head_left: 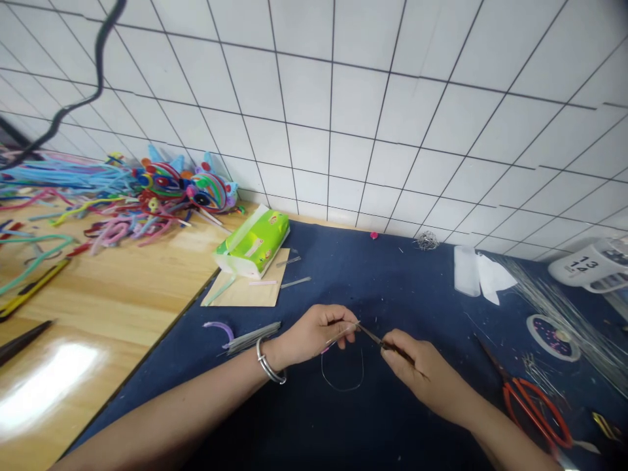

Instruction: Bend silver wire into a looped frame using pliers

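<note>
My left hand (333,330), a silver bangle on its wrist, is closed in a pinch on a thin wire (342,390). The wire hangs below the fingers in a wide open curve, with a small pink piece (324,350) on it near the hand. In my right hand (424,366) is a slim pointed metal tool that looks like tweezers (371,335). Its tip meets the left fingertips; what exactly lies between the points is too small to tell. Both hands are above the dark blue mat (314,425).
Orange-handled scissors (532,409), a round bead dish (554,337) and loose wires (574,314) lie right, near a white mug (589,265). A green tissue pack (255,241), purple curved piece (220,330) and wire bundle (252,337) are left. Pipe cleaners (78,180) cover the wooden table.
</note>
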`<state>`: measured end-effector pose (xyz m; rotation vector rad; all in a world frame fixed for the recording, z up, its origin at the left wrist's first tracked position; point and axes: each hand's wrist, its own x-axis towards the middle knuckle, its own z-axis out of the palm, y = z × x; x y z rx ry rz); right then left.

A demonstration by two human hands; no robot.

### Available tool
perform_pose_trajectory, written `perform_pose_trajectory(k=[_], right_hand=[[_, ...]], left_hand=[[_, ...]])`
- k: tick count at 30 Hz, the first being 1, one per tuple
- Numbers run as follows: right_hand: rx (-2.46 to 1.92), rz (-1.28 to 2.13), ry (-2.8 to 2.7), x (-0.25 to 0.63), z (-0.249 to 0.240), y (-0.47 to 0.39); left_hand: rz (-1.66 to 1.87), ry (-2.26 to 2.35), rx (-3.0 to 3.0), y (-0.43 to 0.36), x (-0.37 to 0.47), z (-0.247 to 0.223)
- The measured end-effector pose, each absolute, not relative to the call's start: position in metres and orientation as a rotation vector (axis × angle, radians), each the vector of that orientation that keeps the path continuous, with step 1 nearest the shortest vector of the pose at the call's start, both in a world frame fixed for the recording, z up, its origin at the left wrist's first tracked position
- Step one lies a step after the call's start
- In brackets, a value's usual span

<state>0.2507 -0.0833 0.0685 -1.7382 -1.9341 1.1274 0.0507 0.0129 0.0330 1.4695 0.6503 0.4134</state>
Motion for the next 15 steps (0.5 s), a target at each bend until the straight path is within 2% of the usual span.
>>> perform_pose_trajectory(k=[9,15], right_hand=[[-1.854,0.695,-2.262,0.2548,0.0662,-0.0867],[-1.914,0.264,-2.438,0.253,0.0605,-0.0919]], left_hand=[[0.372,0.646,1.539,0.014,0.0502,0.026],[0.355,0.647,1.518,0.0127,0.0511,0.0278]])
